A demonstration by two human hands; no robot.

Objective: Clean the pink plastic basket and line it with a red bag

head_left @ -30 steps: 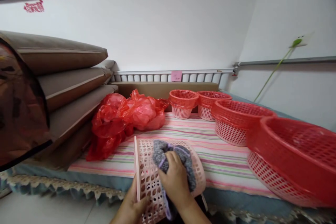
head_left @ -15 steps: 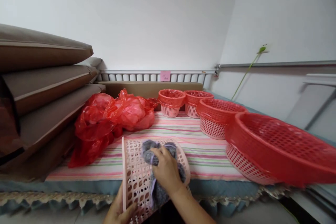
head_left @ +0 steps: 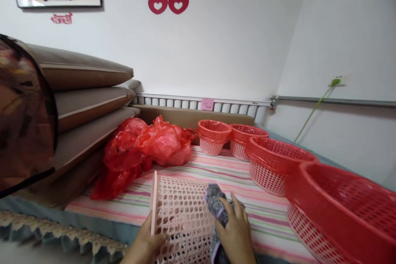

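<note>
A pale pink perforated basket [head_left: 185,210] lies tilted on its side at the lower middle. My left hand [head_left: 150,237] grips its rim at the left, thumb against the holed wall. On the basket's right part, my right hand [head_left: 233,225] is closed on a grey cloth with lilac edging [head_left: 215,200], which hangs down below the fingers. The cloth touches the outside of the basket wall.
Red plastic bags [head_left: 161,140] lie heaped at the back left, beside stacked cushions [head_left: 89,99]. Several baskets lined with red bags [head_left: 272,150] curve along the right. Striped fabric [head_left: 229,169] covers the surface. A radiator [head_left: 185,101] stands behind.
The view has shifted left and up. My right hand has moved right across the basket with the grey cloth, baring more of the holed wall. My left hand still holds the rim.
</note>
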